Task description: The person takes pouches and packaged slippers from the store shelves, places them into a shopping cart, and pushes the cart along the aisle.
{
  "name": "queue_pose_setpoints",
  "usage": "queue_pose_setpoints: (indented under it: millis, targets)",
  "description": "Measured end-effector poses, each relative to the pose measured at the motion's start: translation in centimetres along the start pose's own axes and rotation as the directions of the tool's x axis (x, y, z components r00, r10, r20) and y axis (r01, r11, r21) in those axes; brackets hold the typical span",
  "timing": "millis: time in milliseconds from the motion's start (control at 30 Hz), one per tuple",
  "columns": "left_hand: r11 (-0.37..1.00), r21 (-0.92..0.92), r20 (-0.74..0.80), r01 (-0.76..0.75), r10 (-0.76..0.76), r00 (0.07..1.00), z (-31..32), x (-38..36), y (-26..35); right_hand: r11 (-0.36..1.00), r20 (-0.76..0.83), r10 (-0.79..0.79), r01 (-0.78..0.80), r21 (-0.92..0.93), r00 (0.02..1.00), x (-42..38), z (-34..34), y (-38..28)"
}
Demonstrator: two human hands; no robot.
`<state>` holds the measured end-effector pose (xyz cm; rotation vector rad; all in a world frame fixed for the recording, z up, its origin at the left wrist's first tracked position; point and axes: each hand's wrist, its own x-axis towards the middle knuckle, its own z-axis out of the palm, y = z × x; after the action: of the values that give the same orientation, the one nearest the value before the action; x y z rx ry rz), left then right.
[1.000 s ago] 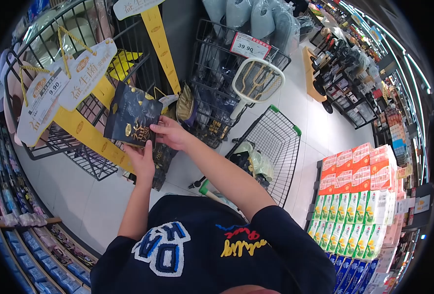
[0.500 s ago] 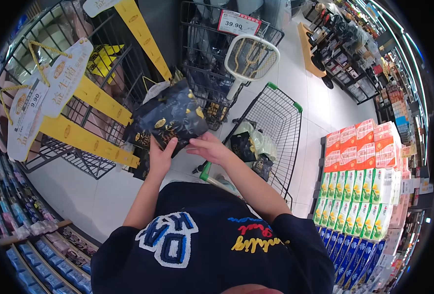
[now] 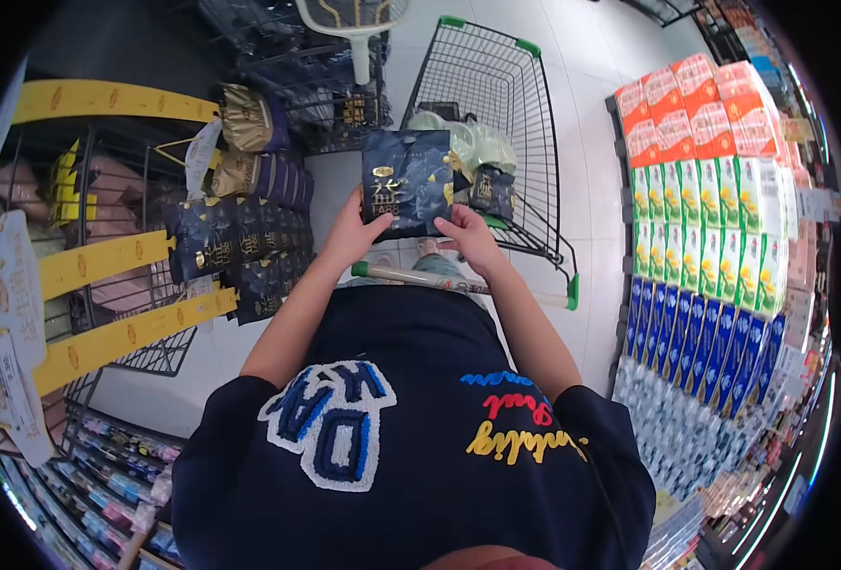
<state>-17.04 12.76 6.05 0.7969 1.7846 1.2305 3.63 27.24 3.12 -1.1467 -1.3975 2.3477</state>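
A dark blue package with gold lettering (image 3: 407, 180) is held upright in front of me, its printed face toward the camera. My left hand (image 3: 356, 231) grips its lower left corner, thumb on the front. At the lower right corner my right hand (image 3: 470, 239) pinches it the same way. Just behind the package stands a wire shopping cart (image 3: 525, 123) with green corners. Inside the cart lie pale green wrapped items (image 3: 485, 144) and another dark package (image 3: 493, 190). The cart's handle (image 3: 420, 276) is below my hands.
To the left, similar dark packages (image 3: 240, 236) and gold-topped ones (image 3: 248, 119) fill a rack with yellow strips (image 3: 107, 255). A racket-like item (image 3: 354, 24) hangs at the top. Stacked tissue packs (image 3: 696, 199) stand on the right. Low shelves run along the lower left.
The package has moved right, away from the rack, to in front of the cart, and now faces the camera upright. My body and view have turned to the left rack's right side.
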Motion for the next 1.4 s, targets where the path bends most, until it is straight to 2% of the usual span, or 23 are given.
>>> queue_pose_setpoints:
  millis: [67,167,200,233,300,333,400,433,467,500,567,633,700,733,867,967,1100,1400]
  targets:
    - [0.997,0.068,0.034,0.039,-0.042,0.999,1.6,1.3,0.2,1.0,-0.053,-0.007,0.007,-0.005,0.999,-0.5,-1.3,-0.1]
    - [0.971,0.229,0.04,-0.066,0.058,0.998,3.8,4.0,-1.3,0.998,-0.133,-0.031,0.039,0.052,0.991,0.1,-3.7,1.1]
    - [0.976,0.212,0.065,-0.051,0.038,0.997,4.3,4.9,-1.6,0.996,-0.161,-0.053,0.065,0.068,0.985,0.0,-3.9,0.8]
    - [0.94,0.328,0.003,-0.098,0.103,0.995,4.8,5.5,-2.1,0.988,-0.181,-0.131,0.144,0.056,0.975,0.7,-4.9,1.9]
    - [0.814,0.559,-0.097,-0.159,0.255,0.962,5.7,6.7,-2.9,0.945,-0.271,-0.185,0.095,-0.314,0.945,2.1,-7.1,3.7]
    - [0.835,0.534,-0.143,-0.131,0.242,0.959,6.1,6.8,-2.8,0.921,-0.3,-0.209,0.084,-0.382,0.931,2.5,-7.7,4.8]
    - [0.881,0.47,-0.023,-0.05,0.069,0.997,6.1,7.0,-2.4,0.855,-0.35,-0.284,0.07,-0.514,0.893,3.4,-8.7,6.3]
    - [0.899,0.439,0.046,-0.009,-0.013,0.999,5.8,7.1,-2.4,0.829,-0.322,-0.287,0.065,-0.555,0.902,3.6,-9.2,6.9]
    - [0.876,0.478,0.103,-0.061,0.013,0.995,5.7,6.6,-2.8,0.801,-0.295,-0.29,0.062,-0.595,0.91,3.4,-9.7,7.5]
    - [0.818,0.57,0.157,-0.079,-0.014,0.987,5.5,6.2,-3.5,0.771,-0.272,-0.297,0.062,-0.633,0.915,3.2,-9.8,7.7]
    - [0.676,0.725,0.256,-0.135,-0.082,0.963,5.4,5.4,-5.6,0.594,-0.23,-0.232,-0.049,-0.803,0.945,1.2,-8.0,5.2]
    - [0.569,0.799,0.326,-0.194,-0.14,0.935,5.4,4.2,-7.6,0.551,-0.219,-0.273,-0.034,-0.834,0.937,0.5,-7.0,4.8]
    - [0.452,0.829,0.328,-0.328,0.081,0.941,5.3,1.9,-7.8,0.617,-0.286,-0.272,-0.062,-0.785,0.919,0.8,-6.7,4.9]
    - [0.381,0.842,0.335,-0.382,0.185,0.924,5.3,1.2,-8.0,0.603,-0.279,-0.268,-0.066,-0.795,0.922,0.8,-6.6,4.7]
    - [0.411,0.851,0.325,-0.327,0.078,0.942,5.6,1.5,-8.2,0.56,-0.254,-0.256,-0.071,-0.826,0.933,0.8,-6.6,4.3]
    - [0.44,0.845,0.322,-0.305,0.036,0.946,5.6,1.5,-6.0,0.538,-0.252,-0.267,-0.073,-0.839,0.93,1.4,-7.1,4.7]
    - [0.45,0.834,0.302,-0.319,0.113,0.947,6.2,2.8,-7.8,0.517,-0.222,-0.266,-0.055,-0.854,0.938,2.0,-7.5,4.2]
    - [0.489,0.826,0.204,-0.281,0.206,0.957,9.4,7.6,-6.7,0.471,-0.176,-0.273,-0.028,-0.882,0.946,5.7,-11.8,0.4]
